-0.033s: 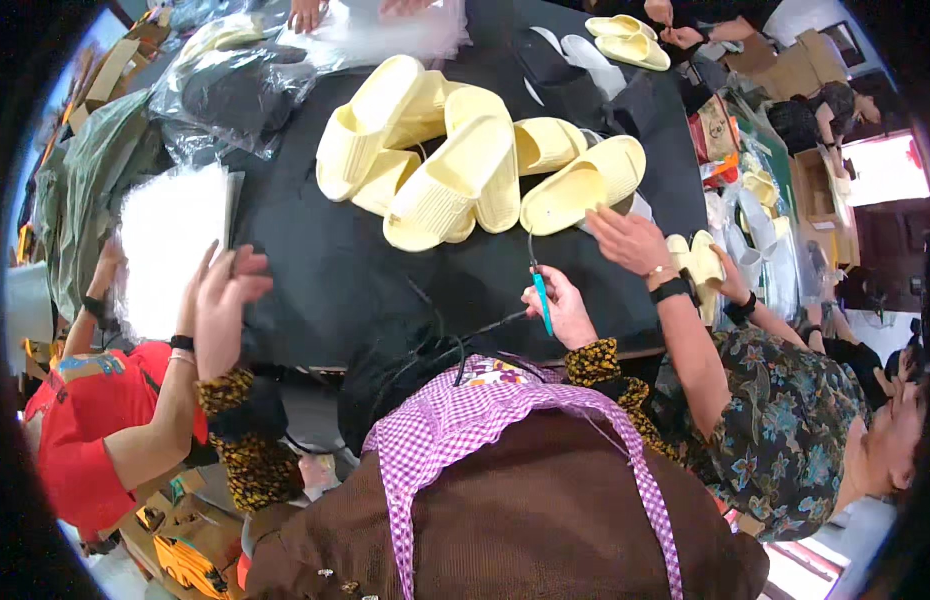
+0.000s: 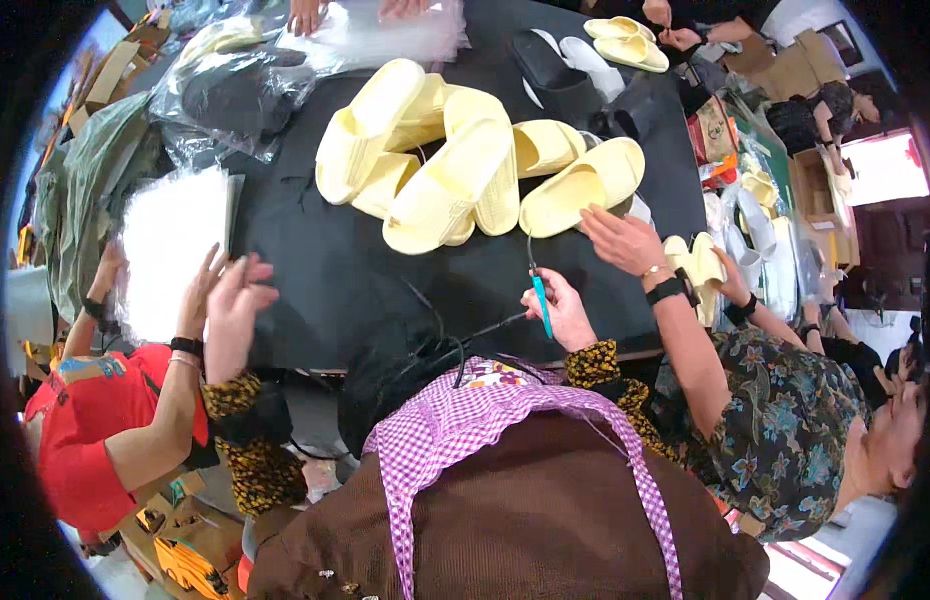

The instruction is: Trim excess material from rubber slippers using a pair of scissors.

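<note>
My right hand (image 2: 563, 308) is closed around a slim tool with a teal handle (image 2: 542, 303) and a thin dark tip. The tip points up at the near edge of a pale yellow slipper (image 2: 570, 200); I cannot tell whether they touch. Several more pale yellow slippers (image 2: 450, 175) lie heaped on the black table. My left hand (image 2: 235, 310), slightly blurred, is raised at the table's left side with its fingers apart and nothing visible in them. It is close to a co-worker's hand (image 2: 199, 295), which rests by a stack of clear plastic bags (image 2: 173, 250).
A co-worker's hand (image 2: 625, 240) at my right reaches to the same slipper. Dark cords (image 2: 485, 328) run from a black bundle (image 2: 385, 380) before my apron towards my right hand. Black and white slippers (image 2: 550, 75) lie farther back. Plastic-wrapped items (image 2: 235, 95) lie at the far left.
My left hand has shifted slightly, its fingers a little to the right. A co-worker's hand on the right has moved slightly left along the slipper's edge. My right hand stays nearly still.
</note>
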Tool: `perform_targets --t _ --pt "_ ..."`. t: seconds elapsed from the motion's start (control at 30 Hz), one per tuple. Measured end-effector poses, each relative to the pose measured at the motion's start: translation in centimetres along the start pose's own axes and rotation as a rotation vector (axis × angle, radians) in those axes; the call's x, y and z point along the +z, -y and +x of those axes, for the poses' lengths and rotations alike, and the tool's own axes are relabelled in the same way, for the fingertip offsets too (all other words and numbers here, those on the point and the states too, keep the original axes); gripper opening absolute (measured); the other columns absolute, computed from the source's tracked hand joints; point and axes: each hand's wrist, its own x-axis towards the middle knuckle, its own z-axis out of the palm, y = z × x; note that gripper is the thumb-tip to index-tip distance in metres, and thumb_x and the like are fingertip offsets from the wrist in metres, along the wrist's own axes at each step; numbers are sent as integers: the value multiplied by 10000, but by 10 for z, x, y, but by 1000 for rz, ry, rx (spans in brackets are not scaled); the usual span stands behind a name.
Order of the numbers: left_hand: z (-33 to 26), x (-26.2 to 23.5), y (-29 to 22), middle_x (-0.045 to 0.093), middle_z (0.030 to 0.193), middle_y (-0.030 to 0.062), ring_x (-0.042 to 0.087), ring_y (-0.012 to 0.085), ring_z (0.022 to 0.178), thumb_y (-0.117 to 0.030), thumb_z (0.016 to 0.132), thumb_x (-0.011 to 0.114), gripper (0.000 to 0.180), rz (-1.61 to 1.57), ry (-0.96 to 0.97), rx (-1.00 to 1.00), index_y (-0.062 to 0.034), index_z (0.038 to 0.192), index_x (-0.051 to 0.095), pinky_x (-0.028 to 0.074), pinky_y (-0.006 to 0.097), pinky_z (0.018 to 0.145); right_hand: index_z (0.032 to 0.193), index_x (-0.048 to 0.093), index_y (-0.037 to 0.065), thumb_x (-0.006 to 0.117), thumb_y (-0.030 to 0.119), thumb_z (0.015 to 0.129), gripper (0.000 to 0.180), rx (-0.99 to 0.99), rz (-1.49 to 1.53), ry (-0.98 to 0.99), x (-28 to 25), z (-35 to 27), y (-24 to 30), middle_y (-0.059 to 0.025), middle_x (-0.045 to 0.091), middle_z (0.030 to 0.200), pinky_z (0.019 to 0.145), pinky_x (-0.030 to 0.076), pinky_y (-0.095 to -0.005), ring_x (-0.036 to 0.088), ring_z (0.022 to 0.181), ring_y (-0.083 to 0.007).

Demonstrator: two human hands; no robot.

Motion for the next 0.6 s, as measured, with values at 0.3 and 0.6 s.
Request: perform_targets --t 0.3,0.6 --pt "-44 -3 82 582 828 228 604 204 743 -22 828 478 204 501 380 32 16 1005 572 462 298 722 1226 402 -36 637 135 839 484 -28 -7 32 0 4 -6 -39 550 790 566 456 -236 513 633 -84" --pt "-107 -18 174 635 926 168 611 344 869 -252 828 507 277 898 864 -85 -50 957 646 484 409 741 1223 395 -46 609 106 851 456 20 -94 45 2 3 7 -89 588 881 655 525 -262 595 780 -137"
